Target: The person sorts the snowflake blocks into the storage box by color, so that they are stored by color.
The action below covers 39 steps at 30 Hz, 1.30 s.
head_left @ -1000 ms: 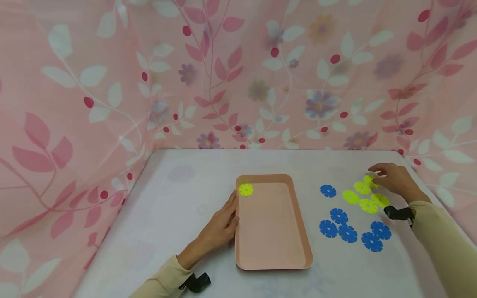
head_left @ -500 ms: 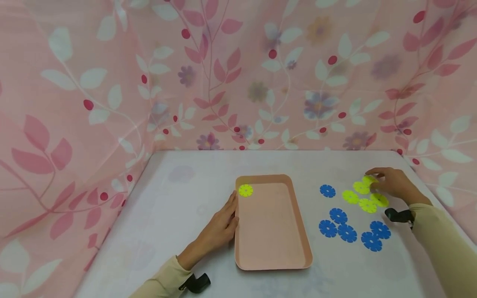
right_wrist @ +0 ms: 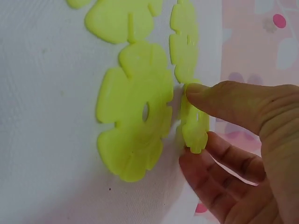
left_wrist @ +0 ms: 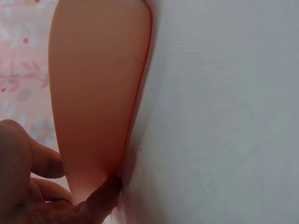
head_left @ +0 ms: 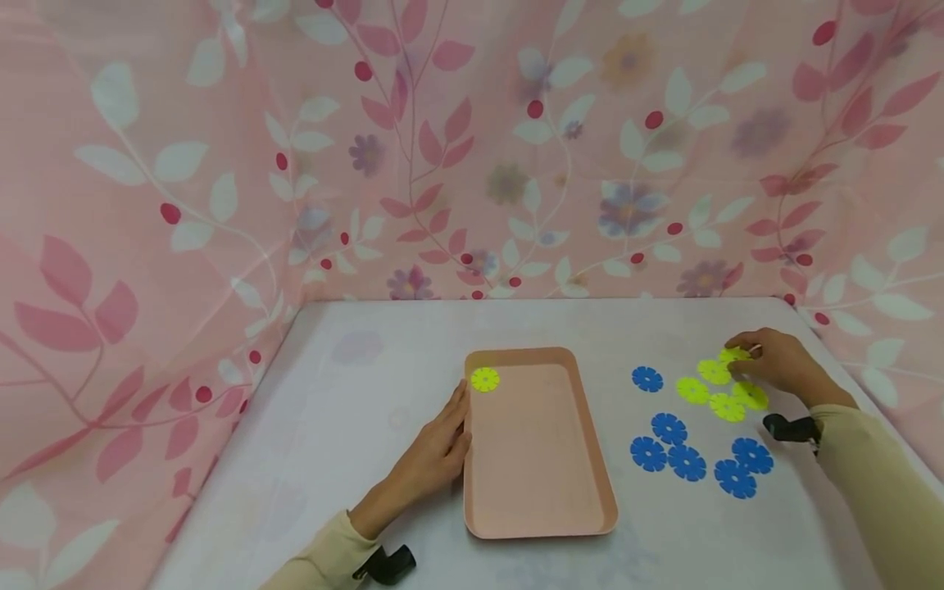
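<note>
Since a second ago the right hand (head_left: 778, 365) has closed thumb and fingers (right_wrist: 224, 100) on a yellow flower disc (right_wrist: 194, 122) at the bench's (head_left: 369, 393) far right, while the relaxed left hand (head_left: 435, 451) still rests against the pink tray (head_left: 538, 524).

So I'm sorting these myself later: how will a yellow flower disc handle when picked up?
Probably stiff: the yellow disc pinched on edge by the right hand keeps its shape. Likely light and thin, so it lies flat and needs tipping up first.

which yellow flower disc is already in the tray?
The lone yellow flower disc in the far left corner of the pink tray. The other yellow discs lie on the table right of the tray, by the right hand.
</note>
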{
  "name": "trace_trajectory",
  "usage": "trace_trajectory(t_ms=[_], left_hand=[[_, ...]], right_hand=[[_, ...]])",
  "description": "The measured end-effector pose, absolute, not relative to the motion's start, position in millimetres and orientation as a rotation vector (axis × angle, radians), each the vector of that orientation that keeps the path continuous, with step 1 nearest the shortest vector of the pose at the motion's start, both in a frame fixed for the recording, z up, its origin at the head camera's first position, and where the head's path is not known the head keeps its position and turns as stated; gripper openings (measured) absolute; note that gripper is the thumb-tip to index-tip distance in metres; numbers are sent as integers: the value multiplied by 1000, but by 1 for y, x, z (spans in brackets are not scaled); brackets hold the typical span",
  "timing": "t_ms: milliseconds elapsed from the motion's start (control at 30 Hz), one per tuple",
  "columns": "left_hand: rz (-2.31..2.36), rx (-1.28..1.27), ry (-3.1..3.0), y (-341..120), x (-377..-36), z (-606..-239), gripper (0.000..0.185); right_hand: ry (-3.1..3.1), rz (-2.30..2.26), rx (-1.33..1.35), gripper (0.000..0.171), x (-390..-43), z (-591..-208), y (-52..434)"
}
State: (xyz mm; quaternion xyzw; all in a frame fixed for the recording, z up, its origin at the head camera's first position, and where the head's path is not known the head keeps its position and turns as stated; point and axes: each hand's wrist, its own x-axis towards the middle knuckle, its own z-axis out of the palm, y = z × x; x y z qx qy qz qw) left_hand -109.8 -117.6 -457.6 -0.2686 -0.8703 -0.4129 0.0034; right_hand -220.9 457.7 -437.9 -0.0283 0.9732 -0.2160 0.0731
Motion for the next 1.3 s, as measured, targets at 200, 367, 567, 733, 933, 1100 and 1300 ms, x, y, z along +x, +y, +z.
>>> trace_trajectory(t_ms=[200,367,567,733,933,1100,1300], left_hand=[[-1295,-843,-2725,-117,-109,-458,63],[-1290,-848,-2721,-117,-109,-458,63],[-1297,-844,-2722,-116,-109,-457,64],[-1295,-841,-2713,-116,-109,-457,64],[-1296,-833,-2710,-116,-109,-457,64],[-1294,-840,-2717,-116,-108,-457,63],[-1290,-839,-2720,-116,-108,-456,63]], right_hand=[[2927,-613,-75,57,-216,-434,459],[2922,-590,-80,59,-214,-432,460],[2941,-591,-89,57,-212,-431,458],[2982,-609,-120,54,-211,-424,452],[3058,-699,-138,52,-209,-416,442],[3092,-744,-161,51,-209,-413,435],[3132,-765,-189,49,-208,-407,419]])
